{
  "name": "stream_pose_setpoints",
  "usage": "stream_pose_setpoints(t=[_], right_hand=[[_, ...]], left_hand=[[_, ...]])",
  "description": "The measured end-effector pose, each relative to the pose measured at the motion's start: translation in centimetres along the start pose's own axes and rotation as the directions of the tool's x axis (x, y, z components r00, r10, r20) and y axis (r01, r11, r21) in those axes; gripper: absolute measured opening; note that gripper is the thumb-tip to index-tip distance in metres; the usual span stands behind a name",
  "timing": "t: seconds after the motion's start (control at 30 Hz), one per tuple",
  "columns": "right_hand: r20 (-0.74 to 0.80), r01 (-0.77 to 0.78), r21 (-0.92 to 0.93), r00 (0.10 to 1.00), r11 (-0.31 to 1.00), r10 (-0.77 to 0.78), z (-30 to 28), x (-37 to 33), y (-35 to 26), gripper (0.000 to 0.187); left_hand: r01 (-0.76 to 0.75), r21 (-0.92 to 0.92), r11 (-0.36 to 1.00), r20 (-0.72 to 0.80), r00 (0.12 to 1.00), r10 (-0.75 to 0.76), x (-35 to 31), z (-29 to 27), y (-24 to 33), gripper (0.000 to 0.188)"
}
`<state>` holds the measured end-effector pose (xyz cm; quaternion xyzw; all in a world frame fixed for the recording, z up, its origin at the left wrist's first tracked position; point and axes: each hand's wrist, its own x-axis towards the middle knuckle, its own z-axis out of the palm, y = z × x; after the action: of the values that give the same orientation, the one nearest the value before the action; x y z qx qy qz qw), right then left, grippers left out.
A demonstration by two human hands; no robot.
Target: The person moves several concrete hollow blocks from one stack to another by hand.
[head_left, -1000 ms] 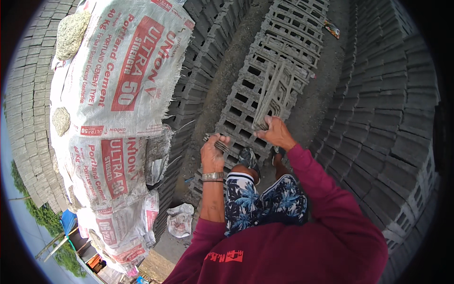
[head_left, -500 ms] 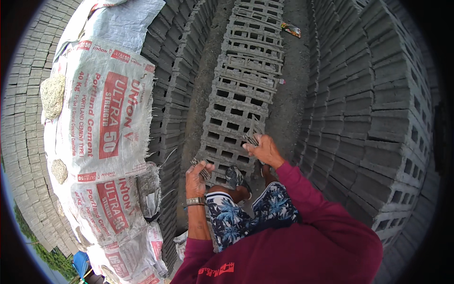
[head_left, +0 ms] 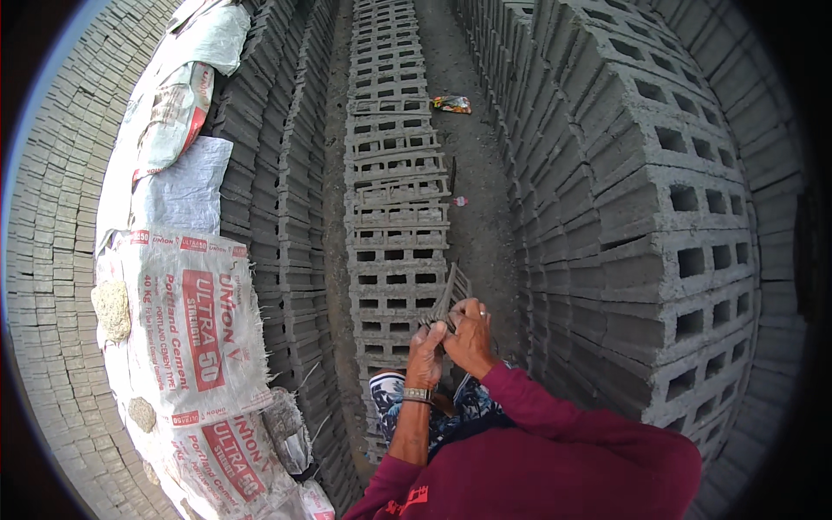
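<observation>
My left hand and right hand are close together in front of my body. Between them is a looped bundle of thin grey strips, its exact kind unclear. The left fingers and thumb pinch the lower end. My right hand, closed beside it, grips the same bundle, whose far end sticks up past the fingers. Beneath and beyond the hands runs a long row of grey hollow concrete blocks, their holes facing up. The hands partly hide the row's right edge.
A tall stack of concrete blocks rises on the right. Another block stack stands on the left, partly covered by white woven sacks weighted with stones. A colourful wrapper lies on the dirt path.
My hands have come together from apart, the left moving right. The strips, earlier showing at both hands, now form one bundle between them. The view has shifted along the row.
</observation>
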<state>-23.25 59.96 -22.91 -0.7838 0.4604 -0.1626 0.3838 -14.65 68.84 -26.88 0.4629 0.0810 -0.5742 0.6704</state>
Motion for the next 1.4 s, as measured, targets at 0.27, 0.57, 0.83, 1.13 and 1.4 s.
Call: stream_pose_setpoints(t=[0.27, 0.57, 0.83, 1.13, 1.4], right_hand=[[0.168, -0.119, 0.190, 0.982, 0.975, 0.087, -5.1, 1.7, 3.8, 0.047], [0.387, -0.568, 0.570, 0.823, 0.594, 0.416, -7.6, 6.1, 15.5, 0.045], [0.368, -0.454, 0.473, 0.881, 0.755, 0.298, -6.7, 13.1, 15.3, 0.042], [0.537, -0.386, 0.560, 0.843, 0.733, 0.034, -5.6, 21.0, 9.5, 0.039], [0.569, -0.376, 0.730, 0.796, 0.570, -0.204, -7.1, 31.4, 2.8, 0.037]], left_hand=[[0.065, 0.215, 0.975, -0.058, 0.997, -0.054, 0.9, 10.3, 2.0, 0.032], [-0.032, 0.098, 0.995, 0.001, 0.999, 0.032, 1.2, 17.1, 4.7, 0.022], [-0.010, 0.073, 0.997, 0.202, 0.979, -0.005, -2.1, 25.2, 11.1, 0.019], [-0.069, 0.167, 0.984, 0.310, 0.951, 0.014, 3.6, 28.5, 16.4, 0.019], [-0.162, 0.284, 0.945, 0.265, 0.960, 0.085, 8.1, 33.1, 24.1, 0.025]])
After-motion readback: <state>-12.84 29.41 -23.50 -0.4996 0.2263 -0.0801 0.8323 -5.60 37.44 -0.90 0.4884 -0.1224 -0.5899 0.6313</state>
